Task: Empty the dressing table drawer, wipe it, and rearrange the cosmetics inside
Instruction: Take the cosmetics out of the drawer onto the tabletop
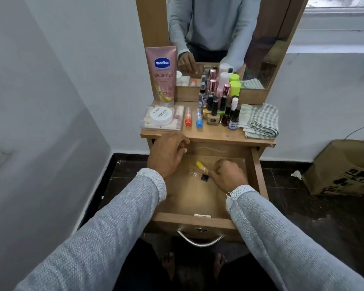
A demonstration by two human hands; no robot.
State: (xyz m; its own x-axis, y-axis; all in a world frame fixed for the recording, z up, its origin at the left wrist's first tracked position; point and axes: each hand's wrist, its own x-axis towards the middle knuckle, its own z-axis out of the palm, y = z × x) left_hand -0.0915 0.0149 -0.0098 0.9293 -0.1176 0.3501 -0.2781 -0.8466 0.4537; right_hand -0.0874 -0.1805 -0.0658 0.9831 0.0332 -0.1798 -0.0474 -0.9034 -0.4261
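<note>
Drawer (200, 198), smooth pale wood, stands pulled out; right hand (229, 175) pinches a yellow-capped tube (202, 166) beside a clear glass vial (198, 174); left hand (168, 154) hovers, fingers relaxed.

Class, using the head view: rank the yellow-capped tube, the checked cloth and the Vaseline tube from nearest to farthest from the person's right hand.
1. Yellow-capped tube: in the drawer, at the right hand's fingertips.
2. Checked cloth: tabletop, right side.
3. Vaseline tube: far left, standing against the mirror frame.
</note>
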